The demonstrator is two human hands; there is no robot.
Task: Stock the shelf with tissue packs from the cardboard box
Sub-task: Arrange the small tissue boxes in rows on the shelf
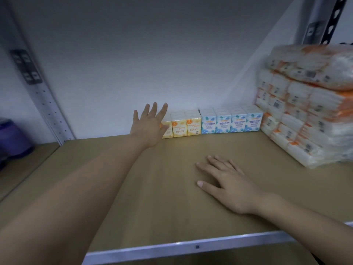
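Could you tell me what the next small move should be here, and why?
Probably draw the open left hand back for another pack: it holds nothing beside the small yellow tissue packs, the row looks flush, and the brown shelf board left of it is bare.

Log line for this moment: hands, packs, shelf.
left hand: open, at leftmost yellow pack | right hand: open, flat on shelf | blue packs: rowed at back | cardboard box: unseen
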